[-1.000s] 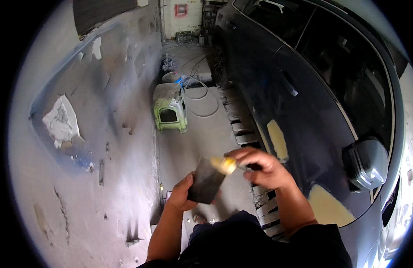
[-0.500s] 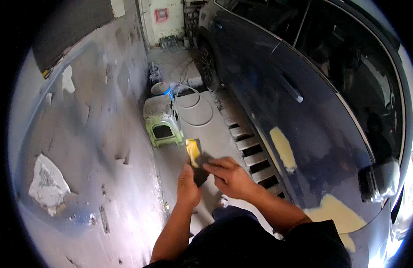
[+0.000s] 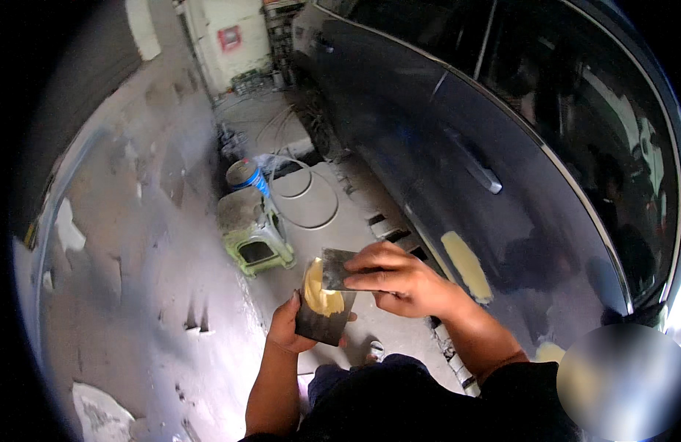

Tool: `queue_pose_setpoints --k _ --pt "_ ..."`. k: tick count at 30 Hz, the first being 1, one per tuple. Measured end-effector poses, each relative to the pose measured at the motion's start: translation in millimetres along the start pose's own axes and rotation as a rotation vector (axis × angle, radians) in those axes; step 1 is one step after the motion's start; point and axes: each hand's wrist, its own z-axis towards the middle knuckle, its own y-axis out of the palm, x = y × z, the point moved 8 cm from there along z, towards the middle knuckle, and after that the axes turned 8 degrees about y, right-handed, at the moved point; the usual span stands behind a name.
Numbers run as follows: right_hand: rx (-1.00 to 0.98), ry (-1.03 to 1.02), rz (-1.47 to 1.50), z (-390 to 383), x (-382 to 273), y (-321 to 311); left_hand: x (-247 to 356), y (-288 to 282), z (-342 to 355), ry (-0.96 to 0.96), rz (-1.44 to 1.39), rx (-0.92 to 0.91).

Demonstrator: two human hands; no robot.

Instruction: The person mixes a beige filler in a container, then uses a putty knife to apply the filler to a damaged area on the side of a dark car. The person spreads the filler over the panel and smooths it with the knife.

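Observation:
My left hand point(image 3: 287, 324) is closed round a dark rectangular board point(image 3: 324, 332) with a mound of yellow paste point(image 3: 317, 298) on it. My right hand point(image 3: 399, 283) grips a smaller dark, flat spreader point(image 3: 337, 258) from above, its edge in the paste. At my right stands a dark car point(image 3: 429, 132) with a pale yellow filler patch point(image 3: 466, 265) on its door and more pale filler lower down, partly hidden by a blurred round spot.
A battered painted wall point(image 3: 119, 236) runs along my left. Ahead are a grimy green-and-grey stool point(image 3: 259, 221), a blue-banded can point(image 3: 245, 173) and loops of pale hose point(image 3: 315, 225). Slotted grating point(image 3: 377, 223) runs beside the car; clutter lies at the far end.
My right hand has drawn the spreader over the board, and the yellow paste now lies spread along it beneath the spreader. The view has tilted, with wall and stool shifting.

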Motion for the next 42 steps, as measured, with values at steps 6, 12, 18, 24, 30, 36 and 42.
queue_pose_setpoints --k 6,12,18,24,30,36,42 --pt "0.097 0.135 -0.011 -4 59 -18 -6 -19 49 -0.206 -0.077 -0.099" --pt "0.639 0.795 0.743 -79 108 11 41 -27 100 -0.044 0.043 -0.071" --pt "0.757 1.065 0.857 -66 110 84 37 -18 130 0.081 0.366 -0.294" --pt "1.031 0.717 0.971 -70 72 24 20 3 136 0.178 0.949 -0.742" --pt "0.663 0.545 -0.111 -72 -37 -33 -40 2 115 -0.831 -0.093 -0.446" --pt "0.473 0.876 -0.447 -115 -32 -14 -92 61 86 -0.897 -0.320 -0.566" --pt "0.849 1.069 -0.759 -153 -58 -33 -138 75 104 -0.505 0.128 -0.420"
